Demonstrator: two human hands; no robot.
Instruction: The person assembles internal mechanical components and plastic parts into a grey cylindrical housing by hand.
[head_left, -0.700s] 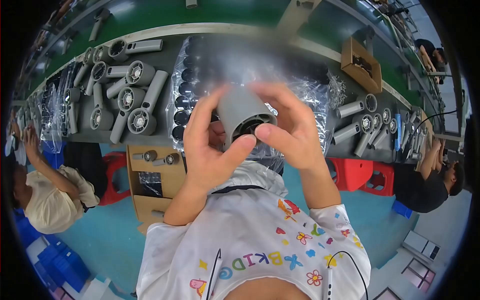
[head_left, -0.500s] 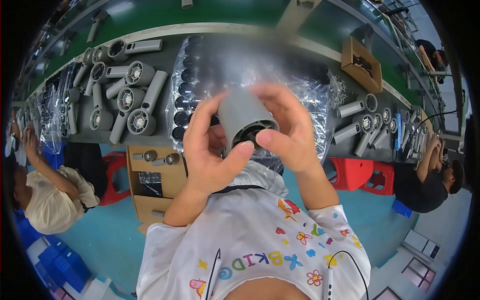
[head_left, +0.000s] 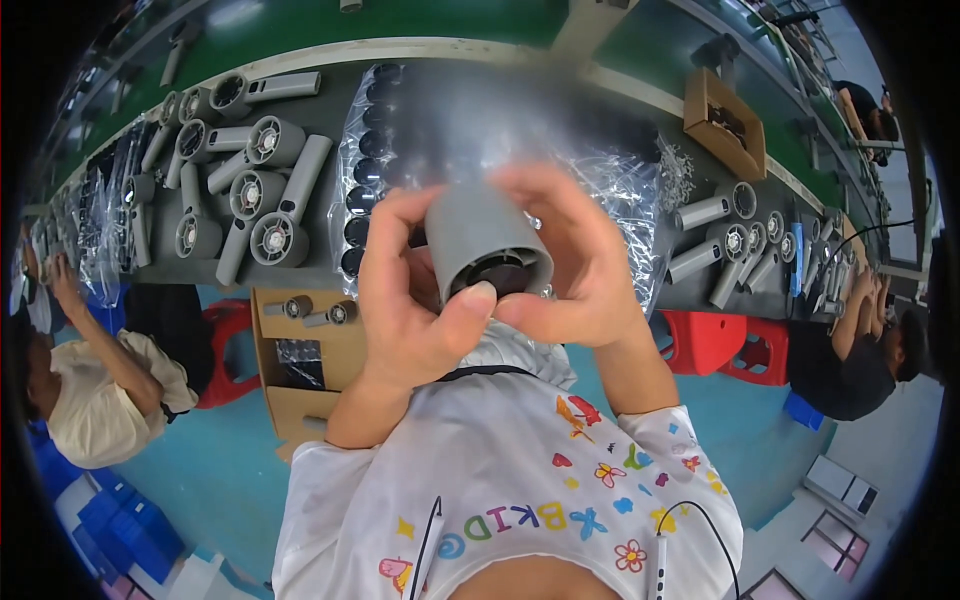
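Close in front of me is a grey handheld fan body [head_left: 487,225], its round end tilted toward me and a dark round piece showing inside the rim. My left hand [head_left: 408,320] wraps its left side, with the thumb at the lower edge of the opening. From the right, my right hand [head_left: 590,290] grips the same body, its thumb also resting by the rim. Both hands are closed on it. The far end of the body fades into blur, so any handle there is hidden.
Several grey handheld fans [head_left: 272,140] lie on the dark bench to the left, more fans [head_left: 735,242] to the right. Behind my hands are bagged black round parts [head_left: 368,145]. A cardboard box [head_left: 752,150] stands back right; an open carton [head_left: 300,405] is below left. Co-workers sit both sides.
The fan body has tipped slightly, and the dark piece now sits more visibly within the rim. My right thumb has slid from inside the opening down to its lower edge.
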